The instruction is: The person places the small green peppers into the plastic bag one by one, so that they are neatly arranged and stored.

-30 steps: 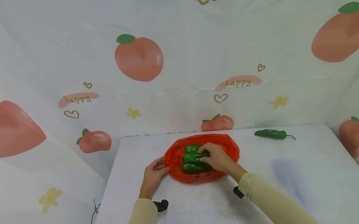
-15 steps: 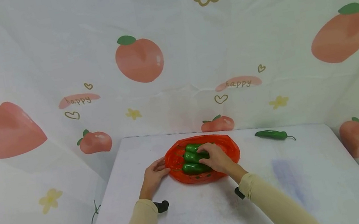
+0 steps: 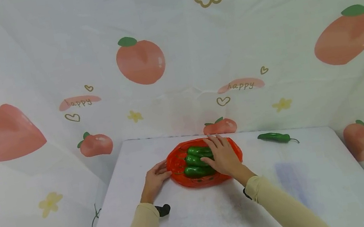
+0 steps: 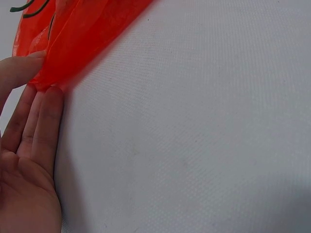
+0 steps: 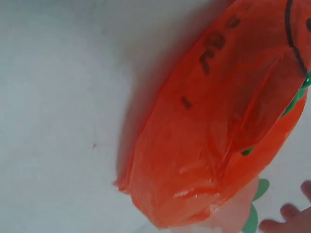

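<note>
A red plastic bag (image 3: 202, 182) lies spread like a shallow bowl near the back of the table, holding several green peppers (image 3: 197, 171) side by side with their stems to the left. At its left edge my left hand (image 3: 154, 182) pinches the plastic; in the left wrist view the thumb (image 4: 22, 70) is on the inside and the fingers (image 4: 47, 121) are outside. My right hand (image 3: 226, 158) is over the bag's right part, its fingers spread, hiding the peppers' right ends. Fingertips of that hand (image 5: 290, 221) show at the right wrist view's lower right corner.
A single long green pepper (image 3: 274, 137) lies on the white table (image 3: 200, 223) to the right of the bag. Behind the table hangs a white cloth (image 3: 180, 101) printed with fruit. A thin green stem (image 3: 95, 217) shows at the table's left edge.
My right hand has gone from curled fingers on the peppers to spread fingers, letting go of them and reaching slightly farther back. The left hand stays at the bag's edge.
</note>
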`<action>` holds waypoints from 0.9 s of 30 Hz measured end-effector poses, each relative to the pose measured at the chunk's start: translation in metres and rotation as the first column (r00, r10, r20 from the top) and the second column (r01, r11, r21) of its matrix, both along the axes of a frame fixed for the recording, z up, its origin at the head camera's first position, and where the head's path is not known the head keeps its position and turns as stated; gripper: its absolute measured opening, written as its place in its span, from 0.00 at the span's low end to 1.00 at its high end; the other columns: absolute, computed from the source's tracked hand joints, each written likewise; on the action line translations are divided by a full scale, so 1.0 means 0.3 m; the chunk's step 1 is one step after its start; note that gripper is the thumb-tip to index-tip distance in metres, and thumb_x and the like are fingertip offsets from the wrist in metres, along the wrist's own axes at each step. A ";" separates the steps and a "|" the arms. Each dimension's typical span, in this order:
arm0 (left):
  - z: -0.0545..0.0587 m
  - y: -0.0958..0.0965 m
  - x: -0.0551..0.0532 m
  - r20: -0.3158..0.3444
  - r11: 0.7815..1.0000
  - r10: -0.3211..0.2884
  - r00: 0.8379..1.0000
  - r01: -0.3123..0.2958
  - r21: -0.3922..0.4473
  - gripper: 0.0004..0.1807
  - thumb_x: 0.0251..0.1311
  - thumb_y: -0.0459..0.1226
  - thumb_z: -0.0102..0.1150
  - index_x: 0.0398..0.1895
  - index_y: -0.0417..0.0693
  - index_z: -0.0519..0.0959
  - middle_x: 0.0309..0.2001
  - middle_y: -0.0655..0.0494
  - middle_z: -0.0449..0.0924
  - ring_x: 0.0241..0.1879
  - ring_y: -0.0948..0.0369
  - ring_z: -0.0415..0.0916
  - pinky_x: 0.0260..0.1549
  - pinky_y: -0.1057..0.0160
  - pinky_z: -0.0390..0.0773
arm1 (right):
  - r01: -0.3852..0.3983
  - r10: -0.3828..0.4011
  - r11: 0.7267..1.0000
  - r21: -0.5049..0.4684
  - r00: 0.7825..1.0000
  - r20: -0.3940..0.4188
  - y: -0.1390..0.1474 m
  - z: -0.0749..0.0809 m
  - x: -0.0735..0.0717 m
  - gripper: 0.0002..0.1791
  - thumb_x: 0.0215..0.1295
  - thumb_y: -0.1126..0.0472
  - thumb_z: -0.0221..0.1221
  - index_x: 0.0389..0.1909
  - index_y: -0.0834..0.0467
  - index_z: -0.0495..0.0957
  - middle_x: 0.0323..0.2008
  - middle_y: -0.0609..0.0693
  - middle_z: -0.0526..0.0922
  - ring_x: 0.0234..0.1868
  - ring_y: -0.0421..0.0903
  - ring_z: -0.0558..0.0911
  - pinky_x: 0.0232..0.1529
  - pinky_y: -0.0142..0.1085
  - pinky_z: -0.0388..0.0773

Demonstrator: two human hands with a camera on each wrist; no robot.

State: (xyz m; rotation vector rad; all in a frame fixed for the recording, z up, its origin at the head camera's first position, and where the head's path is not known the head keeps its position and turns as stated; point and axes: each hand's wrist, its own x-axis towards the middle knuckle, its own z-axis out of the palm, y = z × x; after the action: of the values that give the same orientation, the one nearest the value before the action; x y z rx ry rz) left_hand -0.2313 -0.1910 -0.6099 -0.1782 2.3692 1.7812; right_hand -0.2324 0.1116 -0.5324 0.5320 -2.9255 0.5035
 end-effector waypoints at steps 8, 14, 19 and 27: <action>0.002 0.000 0.009 0.000 1.000 0.002 1.000 -0.002 -0.004 0.28 0.63 0.39 0.69 0.68 0.57 0.76 0.63 0.51 0.82 0.62 0.54 0.79 0.65 0.52 0.79 | 0.090 -0.091 0.995 0.053 0.995 0.027 0.044 -0.011 -0.010 0.55 0.63 0.24 0.54 0.83 0.48 0.47 0.82 0.56 0.48 0.82 0.67 0.46 0.79 0.69 0.41; 0.000 -0.002 0.000 -0.005 1.000 0.001 1.000 -0.001 0.007 0.28 0.62 0.39 0.70 0.67 0.57 0.77 0.61 0.52 0.83 0.61 0.55 0.80 0.64 0.53 0.79 | 0.130 -0.134 0.989 0.076 0.990 0.051 0.086 -0.011 -0.011 0.58 0.60 0.21 0.52 0.83 0.45 0.43 0.83 0.59 0.45 0.82 0.70 0.42 0.75 0.75 0.35; -0.004 -0.002 -0.002 -0.002 1.000 0.003 1.000 -0.003 0.005 0.28 0.62 0.39 0.70 0.67 0.57 0.77 0.62 0.51 0.82 0.62 0.54 0.79 0.64 0.53 0.79 | 0.151 -0.154 0.986 0.073 0.987 0.033 0.124 -0.024 -0.013 0.57 0.60 0.22 0.53 0.83 0.46 0.45 0.83 0.59 0.41 0.82 0.70 0.38 0.73 0.77 0.37; -0.004 -0.003 -0.003 0.012 1.000 0.007 1.000 -0.007 -0.012 0.28 0.63 0.39 0.69 0.67 0.59 0.77 0.62 0.53 0.82 0.62 0.55 0.79 0.64 0.54 0.79 | 0.174 -0.177 0.982 0.069 0.983 0.045 0.192 -0.038 -0.024 0.56 0.60 0.23 0.54 0.83 0.47 0.48 0.83 0.60 0.42 0.81 0.73 0.40 0.73 0.78 0.36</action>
State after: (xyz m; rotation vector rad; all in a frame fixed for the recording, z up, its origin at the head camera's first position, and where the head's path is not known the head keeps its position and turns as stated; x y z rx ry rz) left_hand -0.2322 -0.1920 -0.6109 -0.1983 2.3740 1.7649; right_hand -0.2395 0.1693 -0.5438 0.2676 -3.0083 0.4072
